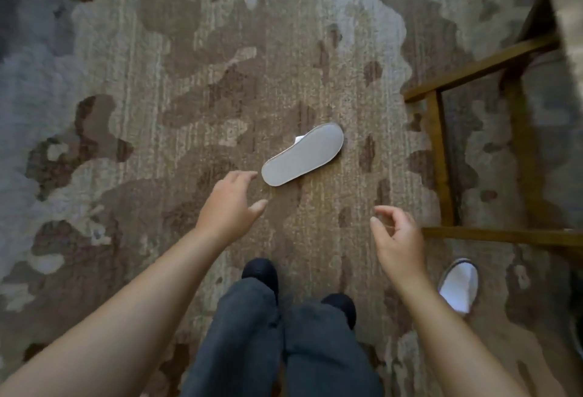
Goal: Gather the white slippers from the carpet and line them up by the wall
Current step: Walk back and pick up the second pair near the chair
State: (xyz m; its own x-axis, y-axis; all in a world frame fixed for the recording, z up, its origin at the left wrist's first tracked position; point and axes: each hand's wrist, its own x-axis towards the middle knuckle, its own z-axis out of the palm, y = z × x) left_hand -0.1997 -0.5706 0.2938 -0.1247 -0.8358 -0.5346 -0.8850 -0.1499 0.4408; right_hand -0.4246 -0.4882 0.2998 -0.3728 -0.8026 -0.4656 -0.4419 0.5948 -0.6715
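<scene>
A flat, oval white slipper lying sole-up rests on the mottled brown, grey and cream low-pile carpet. Its smooth pale sole faces the camera, with a scrap of white upper peeking out along its upper-left edge. Its long axis runs diagonally, from a rounded end at lower left to the other rounded end at upper right; which end is the toe cannot be told.

The bare left hand is stretched toward it, fingers spread and empty, its fingertips just beside the slipper's lower-left end but not touching. The bare right hand hangs lower and to the right, well apart from that slipper, fingers loosely curled with nothing in them.

A second white slipper with a grey rim lies upright on the carpet at the lower right, just beside the right forearm and partly hidden by it, its long axis nearly vertical in the view.

Thin wooden rails of a furniture frame stand to the right. Dark grey trouser legs and dark-socked feet show at the bottom.
</scene>
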